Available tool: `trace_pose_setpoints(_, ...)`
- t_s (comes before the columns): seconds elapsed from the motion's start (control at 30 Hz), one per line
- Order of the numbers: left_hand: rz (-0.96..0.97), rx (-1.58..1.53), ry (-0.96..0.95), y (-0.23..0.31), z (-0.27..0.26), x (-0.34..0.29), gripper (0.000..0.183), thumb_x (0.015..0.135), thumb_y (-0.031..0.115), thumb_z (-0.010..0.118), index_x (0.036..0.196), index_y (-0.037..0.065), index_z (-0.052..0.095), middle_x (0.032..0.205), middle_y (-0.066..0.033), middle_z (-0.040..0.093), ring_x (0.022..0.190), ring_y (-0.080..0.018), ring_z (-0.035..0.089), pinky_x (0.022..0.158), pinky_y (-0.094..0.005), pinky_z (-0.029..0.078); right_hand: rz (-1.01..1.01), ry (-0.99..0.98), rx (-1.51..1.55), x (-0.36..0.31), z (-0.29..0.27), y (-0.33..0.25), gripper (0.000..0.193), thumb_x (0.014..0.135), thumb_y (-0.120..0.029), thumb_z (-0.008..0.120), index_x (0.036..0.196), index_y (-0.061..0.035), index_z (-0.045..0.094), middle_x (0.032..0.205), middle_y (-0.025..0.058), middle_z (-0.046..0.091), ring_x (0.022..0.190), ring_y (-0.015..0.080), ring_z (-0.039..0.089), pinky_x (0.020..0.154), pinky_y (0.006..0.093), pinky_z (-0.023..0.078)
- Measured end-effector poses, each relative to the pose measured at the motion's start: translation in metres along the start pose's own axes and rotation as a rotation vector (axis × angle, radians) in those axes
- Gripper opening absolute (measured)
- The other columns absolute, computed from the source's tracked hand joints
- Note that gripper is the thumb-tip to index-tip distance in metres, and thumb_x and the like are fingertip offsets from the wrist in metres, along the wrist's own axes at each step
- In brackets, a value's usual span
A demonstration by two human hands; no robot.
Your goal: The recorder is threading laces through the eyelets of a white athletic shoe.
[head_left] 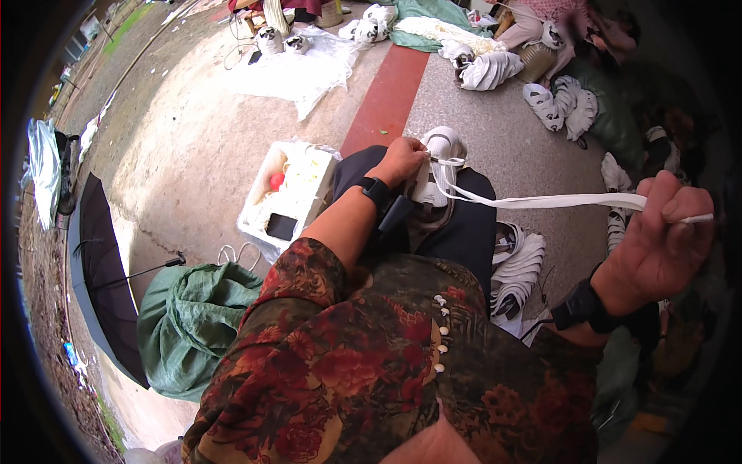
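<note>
A light-coloured shoe sits between my knees, its toe pointing away from me. At its upper, my left hand is closed in a pinch at the lacing. A flat white shoelace runs from the shoe in a long stretch to the right, with a small loop near my left fingers. Out at the far right, my right hand is closed around the other end of the lace, and the tip pokes out past the fingers. What exactly lies under my left fingertips is too small to make out.
Left of my knee stands a white foam box holding a red ball and a dark phone. Beside it are a green sack and a black umbrella. Bundled shoes lie by my right leg; people sit farther off.
</note>
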State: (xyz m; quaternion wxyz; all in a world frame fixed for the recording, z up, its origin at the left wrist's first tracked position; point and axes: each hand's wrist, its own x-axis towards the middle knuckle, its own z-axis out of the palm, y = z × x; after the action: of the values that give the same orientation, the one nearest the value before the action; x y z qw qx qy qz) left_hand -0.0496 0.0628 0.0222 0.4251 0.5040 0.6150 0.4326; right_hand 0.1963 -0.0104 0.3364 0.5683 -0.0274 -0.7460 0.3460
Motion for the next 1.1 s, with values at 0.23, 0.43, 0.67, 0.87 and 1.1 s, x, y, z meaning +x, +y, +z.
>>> trace_pose_setpoints(0.23,0.176,0.365,0.308,0.003,0.011,-0.010,0.013,0.076,0.012,0.057,0.078,-0.001,0.058,0.074,-0.0214,0.061,0.073,-0.0359,0.061,0.067,-0.0413,0.048,-0.016,-0.026,-0.043,0.002,0.005,-0.002,0.022,0.083,-0.014,0.058,0.079,0.0048,0.047,0.070,0.0057,0.042,0.051,0.0112,0.033,0.048,0.0264,0.024)
trace_pose_setpoints(0.43,0.002,0.388,0.424,0.010,0.017,-0.011,0.015,0.079,0.011,0.049,0.085,-0.001,0.057,0.081,-0.0251,0.060,0.081,-0.0410,0.058,0.073,-0.0461,0.045,-0.069,0.042,-0.136,0.002,0.013,0.000,0.022,0.084,-0.014,0.057,0.079,0.0050,0.047,0.070,0.0064,0.042,0.050,0.0117,0.035,0.049,0.0267,0.025)
trace_pose_setpoints(0.67,0.160,0.372,0.315,0.004,0.013,-0.011,0.017,0.079,0.011,0.049,0.089,0.001,0.058,0.083,-0.0254,0.060,0.081,-0.0412,0.058,0.073,-0.0460,0.045,0.016,-0.011,-0.049,0.003,0.010,-0.002,0.022,0.085,-0.015,0.057,0.080,0.0046,0.047,0.070,0.0064,0.042,0.051,0.0117,0.036,0.050,0.0263,0.025)
trace_pose_setpoints(0.87,0.092,0.384,0.322,0.002,0.013,-0.008,0.019,0.079,0.011,0.048,0.086,0.001,0.062,0.080,-0.0252,0.061,0.080,-0.0416,0.059,0.071,-0.0471,0.046,-0.016,-0.010,-0.023,0.001,-0.003,-0.001,0.021,0.086,-0.017,0.056,0.080,0.0004,0.046,0.068,0.0021,0.041,0.053,0.0106,0.034,0.051,0.0268,0.026)
trace_pose_setpoints(1.1,0.113,0.319,0.301,-0.007,0.010,-0.003,0.021,0.078,0.011,0.047,0.086,-0.001,0.062,0.082,-0.0244,0.061,0.082,-0.0406,0.059,0.073,-0.0453,0.046,0.003,0.041,0.096,0.003,-0.011,-0.010,0.017,0.084,-0.013,0.057,0.078,-0.0035,0.045,0.065,-0.0016,0.040,0.050,0.0067,0.035,0.048,0.0254,0.025)
